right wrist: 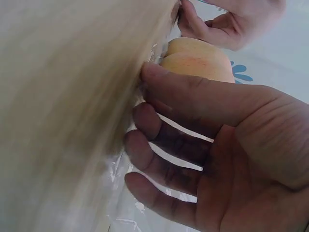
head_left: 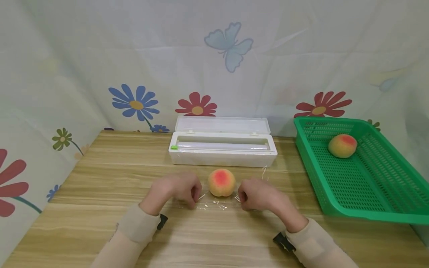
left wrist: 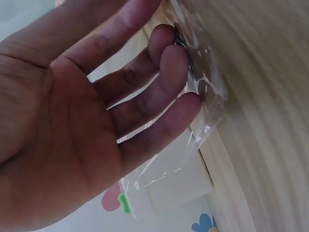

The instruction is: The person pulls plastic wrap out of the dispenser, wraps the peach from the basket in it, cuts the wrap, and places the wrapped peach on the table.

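Observation:
A peach (head_left: 222,182) sits on a sheet of clear cling film (head_left: 214,204) spread on the wooden table. To its left, my left hand (head_left: 182,188) pinches the film with curled fingers; in the left wrist view the film (left wrist: 212,96) passes by the fingertips, and the thumb's tip is out of frame. On the peach's other side, my right hand (head_left: 259,193) pinches the film between thumb and fingers. The right wrist view has the peach (right wrist: 198,60) just beyond the thumb. Neither hand visibly touches the peach.
Behind the peach stands a white cling film box (head_left: 222,159), its lid (head_left: 222,124) raised, a film roll (head_left: 222,146) inside and a green slider (head_left: 174,147) at its left. On the right, a green plastic basket (head_left: 316,178) holds another peach (head_left: 342,146). A flowered cloth hangs behind.

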Tool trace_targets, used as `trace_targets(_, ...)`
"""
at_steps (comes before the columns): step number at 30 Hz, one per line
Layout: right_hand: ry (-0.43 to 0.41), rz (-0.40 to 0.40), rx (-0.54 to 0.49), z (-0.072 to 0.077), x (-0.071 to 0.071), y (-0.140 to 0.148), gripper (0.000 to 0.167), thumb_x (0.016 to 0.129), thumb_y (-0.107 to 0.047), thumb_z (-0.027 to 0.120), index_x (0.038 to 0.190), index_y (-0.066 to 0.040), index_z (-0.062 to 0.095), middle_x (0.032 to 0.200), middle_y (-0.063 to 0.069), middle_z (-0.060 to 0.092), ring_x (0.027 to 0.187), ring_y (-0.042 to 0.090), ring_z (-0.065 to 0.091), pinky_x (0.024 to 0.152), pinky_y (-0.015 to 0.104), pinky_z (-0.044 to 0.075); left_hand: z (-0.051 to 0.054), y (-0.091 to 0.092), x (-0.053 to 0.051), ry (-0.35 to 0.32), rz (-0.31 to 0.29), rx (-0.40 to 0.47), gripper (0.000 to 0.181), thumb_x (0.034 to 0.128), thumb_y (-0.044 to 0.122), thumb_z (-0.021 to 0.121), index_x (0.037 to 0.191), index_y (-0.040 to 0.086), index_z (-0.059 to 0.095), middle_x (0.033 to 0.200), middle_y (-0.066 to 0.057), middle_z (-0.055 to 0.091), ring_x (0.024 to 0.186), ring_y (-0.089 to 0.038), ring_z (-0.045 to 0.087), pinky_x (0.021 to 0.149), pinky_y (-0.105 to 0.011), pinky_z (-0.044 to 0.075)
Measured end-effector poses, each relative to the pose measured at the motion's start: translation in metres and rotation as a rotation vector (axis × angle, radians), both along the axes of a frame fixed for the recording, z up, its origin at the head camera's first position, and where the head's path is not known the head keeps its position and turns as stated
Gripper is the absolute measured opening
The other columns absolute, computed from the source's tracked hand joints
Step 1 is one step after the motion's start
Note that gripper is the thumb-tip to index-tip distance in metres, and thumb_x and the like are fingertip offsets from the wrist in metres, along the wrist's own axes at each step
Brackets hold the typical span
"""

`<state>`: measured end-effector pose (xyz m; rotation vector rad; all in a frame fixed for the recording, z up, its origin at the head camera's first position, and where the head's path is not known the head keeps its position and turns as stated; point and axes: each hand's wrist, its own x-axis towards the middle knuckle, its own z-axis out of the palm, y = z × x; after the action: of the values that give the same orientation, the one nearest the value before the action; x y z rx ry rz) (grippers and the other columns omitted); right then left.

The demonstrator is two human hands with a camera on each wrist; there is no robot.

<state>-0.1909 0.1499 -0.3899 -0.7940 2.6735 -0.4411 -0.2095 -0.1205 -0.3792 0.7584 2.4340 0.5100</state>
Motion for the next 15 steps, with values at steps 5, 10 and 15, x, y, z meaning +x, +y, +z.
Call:
trace_targets(5, 0.030, 0.037, -0.011, -0.0009, 0.0003, 0.0005, 0.028, 0.073, 0.002, 0.069, 0.059, -0.020, 0.058, 0.056, -0.011, 0.048, 0.054, 0.008, 0.044, 0.049, 0.027, 0.036, 0.0001, 0.0016, 0.0024, 0.021, -0.004, -0.054, 0.027, 0.0709, 0.001, 0.089, 0.065, 0.015, 0.066, 0.064, 0.006, 0.060, 0.062, -0.009, 0.053, 0.056, -0.027, 0.044)
trace_targets(10, 0.041, 0.041, 0.002, -0.0025, 0.0016, 0.0008, 0.028, 0.076, 0.002, 0.065, 0.060, -0.019, 0.055, 0.056, -0.010, 0.047, 0.052, 0.008, 0.042, 0.048, 0.027, 0.034, -0.0013, 0.0038, 0.0035, 0.076, -0.036, -0.079, 0.028, 0.0705, -0.003, 0.085, 0.063, 0.016, 0.065, 0.062, 0.008, 0.056, 0.062, -0.008, 0.050, 0.056, -0.025, 0.042)
trace_targets(15, 0.020, 0.025, -0.024, -0.0018, 0.0000, 0.0021, 0.026, 0.075, 0.002, 0.065, 0.061, -0.018, 0.055, 0.058, -0.008, 0.047, 0.055, 0.010, 0.043, 0.051, 0.027, 0.034, -0.0031, 0.0028, 0.0020, 0.100, -0.051, -0.074, 0.030, 0.0712, -0.007, 0.075, 0.059, 0.016, 0.062, 0.057, 0.010, 0.051, 0.058, -0.006, 0.046, 0.052, -0.023, 0.037)
